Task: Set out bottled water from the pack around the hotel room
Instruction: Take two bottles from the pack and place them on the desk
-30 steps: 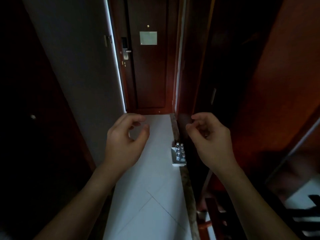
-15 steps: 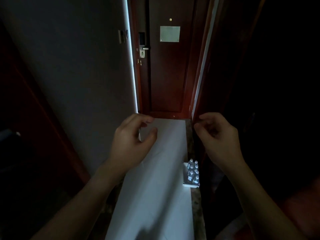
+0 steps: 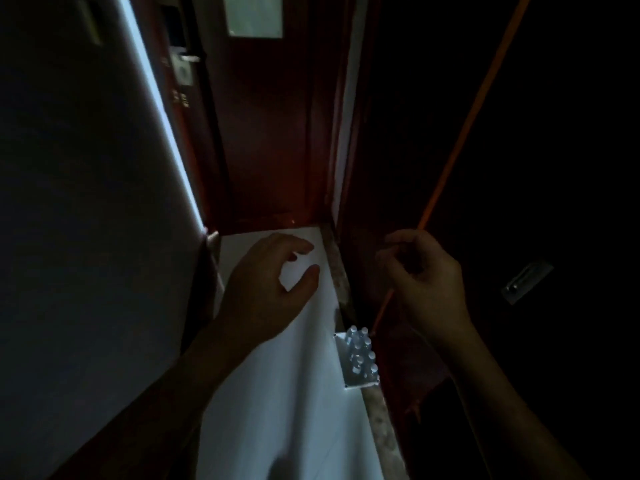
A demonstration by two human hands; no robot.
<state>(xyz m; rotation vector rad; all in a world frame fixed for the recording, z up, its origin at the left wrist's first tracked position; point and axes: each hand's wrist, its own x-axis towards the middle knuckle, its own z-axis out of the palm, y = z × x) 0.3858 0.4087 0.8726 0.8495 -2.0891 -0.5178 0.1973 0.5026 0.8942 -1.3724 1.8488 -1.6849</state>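
A pack of several clear water bottles stands on the pale floor at the right edge of a dim entry corridor, against the dark stone skirting. Both my hands hover well above it, held out in front of me. My left hand is up and to the left of the pack, fingers curled loosely apart, nothing in it. My right hand is up and to the right of the pack, fingers loosely bent, empty.
The dark wooden room door with a lock handle closes the corridor ahead. A grey wall runs along the left; dark wardrobe panels with a recessed pull line the right. The pale floor stretches toward me.
The view has moved forward and tilted down; the door looms closer and the bottle pack sits lower and nearer. Both hands stay raised and empty, slightly more spread.
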